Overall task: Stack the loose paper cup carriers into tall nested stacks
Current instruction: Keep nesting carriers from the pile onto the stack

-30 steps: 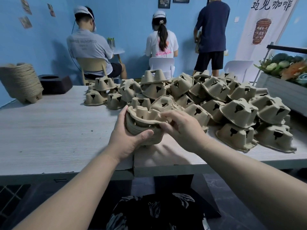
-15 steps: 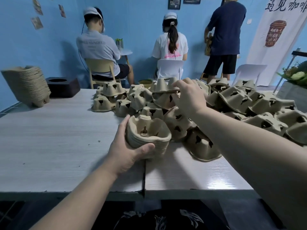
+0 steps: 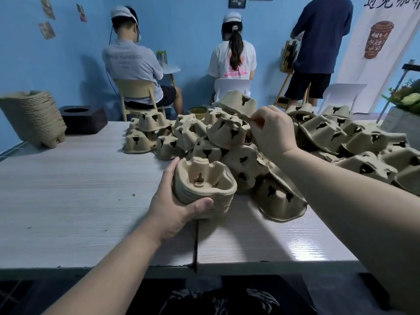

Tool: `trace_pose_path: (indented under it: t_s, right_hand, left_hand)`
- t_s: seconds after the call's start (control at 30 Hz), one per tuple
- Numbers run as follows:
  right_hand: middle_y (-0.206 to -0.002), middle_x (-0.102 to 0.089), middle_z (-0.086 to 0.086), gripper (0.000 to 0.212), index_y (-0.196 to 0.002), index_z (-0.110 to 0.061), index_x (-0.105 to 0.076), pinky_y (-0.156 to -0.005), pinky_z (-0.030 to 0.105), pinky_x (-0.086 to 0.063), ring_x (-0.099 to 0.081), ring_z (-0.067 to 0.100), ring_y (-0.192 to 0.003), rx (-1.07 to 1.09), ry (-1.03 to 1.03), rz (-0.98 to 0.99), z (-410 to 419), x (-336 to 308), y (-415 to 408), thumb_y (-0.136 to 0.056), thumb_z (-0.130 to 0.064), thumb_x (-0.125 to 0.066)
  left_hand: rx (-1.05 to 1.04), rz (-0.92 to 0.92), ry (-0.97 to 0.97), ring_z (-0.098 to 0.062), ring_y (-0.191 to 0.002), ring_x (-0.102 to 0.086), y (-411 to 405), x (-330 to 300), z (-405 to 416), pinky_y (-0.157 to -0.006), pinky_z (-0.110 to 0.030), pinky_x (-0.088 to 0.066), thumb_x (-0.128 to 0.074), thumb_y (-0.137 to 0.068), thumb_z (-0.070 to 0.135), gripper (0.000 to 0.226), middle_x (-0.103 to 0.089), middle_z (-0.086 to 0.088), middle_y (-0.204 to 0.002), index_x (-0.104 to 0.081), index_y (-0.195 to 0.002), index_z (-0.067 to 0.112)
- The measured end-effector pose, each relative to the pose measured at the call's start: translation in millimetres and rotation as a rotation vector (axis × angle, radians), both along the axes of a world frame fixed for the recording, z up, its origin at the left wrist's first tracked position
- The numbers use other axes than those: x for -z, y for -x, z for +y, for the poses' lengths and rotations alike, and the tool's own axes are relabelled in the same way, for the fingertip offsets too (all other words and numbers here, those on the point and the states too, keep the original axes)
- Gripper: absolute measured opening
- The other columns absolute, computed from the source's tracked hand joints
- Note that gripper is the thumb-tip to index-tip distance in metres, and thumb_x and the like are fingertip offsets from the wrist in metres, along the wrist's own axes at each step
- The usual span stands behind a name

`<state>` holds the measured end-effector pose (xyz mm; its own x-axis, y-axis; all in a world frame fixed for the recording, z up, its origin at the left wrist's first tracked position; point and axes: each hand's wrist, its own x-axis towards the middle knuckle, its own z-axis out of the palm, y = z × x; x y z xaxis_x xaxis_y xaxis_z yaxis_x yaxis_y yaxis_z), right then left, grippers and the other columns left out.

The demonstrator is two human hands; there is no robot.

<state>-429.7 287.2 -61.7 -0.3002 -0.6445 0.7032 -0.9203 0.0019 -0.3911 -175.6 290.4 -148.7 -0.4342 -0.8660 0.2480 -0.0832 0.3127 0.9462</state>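
Right hand (image 3: 271, 130) has left the small nested stack (image 3: 204, 189) and is now out over the loose pile (image 3: 261, 142), further from the body than half a second ago; a second ago it was pressed against the stack beside the left hand. Its fingers are curled, thumb and forefinger pinching the rim of a tilted carrier (image 3: 237, 103) that sits raised at the top of the heap just beyond the knuckles, so it is gripping that piece, though the fingertips are partly hidden and the hold cannot be judged firm. Left hand (image 3: 175, 205) has not shifted: wrapped around the near side of the stack, thumb across the front wall, fingers behind, stack resting cups-up on the table (image 3: 79, 189) right at the pile's near edge. Meaning: last piece is seated, next one is being fetched; likely it gets flipped and dropped into the stack under the left hand. Far off to the left of the left hand a finished tall stack (image 3: 34, 119) lies on its side by a dark block (image 3: 83, 119). Most carriers are unstacked, spreading right of the right forearm, so the task is early. Three people sit or stand with backs turned beyond the table.
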Motion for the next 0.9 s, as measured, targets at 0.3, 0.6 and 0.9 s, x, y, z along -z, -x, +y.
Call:
trace_pose_path:
  t_s: [0.3,0.6,0.9]
  right_hand:
    - [-0.070,-0.061,-0.011,0.007,-0.083,-0.021,-0.060,-0.067,0.022,-0.048,-0.057,0.009,-0.066,-0.078,0.149,-0.398,48.8,-7.1,-2.5,-0.086,-0.020,-0.066]
    - [-0.069,-0.064,0.008,0.015,-0.085,-0.027,-0.065,-0.073,0.047,-0.056,-0.059,0.024,-0.063,-0.203,0.054,-0.608,67.9,8.2,-5.3,-0.083,-0.013,-0.062]
    - [-0.088,-0.069,0.001,0.023,-0.105,-0.016,-0.069,-0.074,0.033,-0.048,-0.062,0.023,-0.082,-0.027,-0.002,0.032,72.9,17.6,2.0,-0.084,-0.010,-0.062]
  left_hand:
    - [0.016,-0.008,0.043,0.004,-0.130,-0.044,6.0,-1.9,13.3,-0.110,-0.021,-0.036,-0.083,-0.043,0.056,0.123,-0.045,0.018,-0.142,-0.026,-0.149,0.034]
    - [0.016,-0.018,0.053,-0.001,-0.131,-0.045,10.9,-0.5,22.3,-0.111,-0.028,-0.037,-0.083,-0.034,0.076,0.135,-0.045,0.020,-0.141,-0.025,-0.150,0.035]
    - [0.002,-0.028,0.049,0.007,-0.126,-0.044,12.2,-1.3,23.4,-0.104,-0.014,-0.037,-0.083,-0.041,0.060,0.126,-0.046,0.020,-0.138,-0.026,-0.150,0.032]
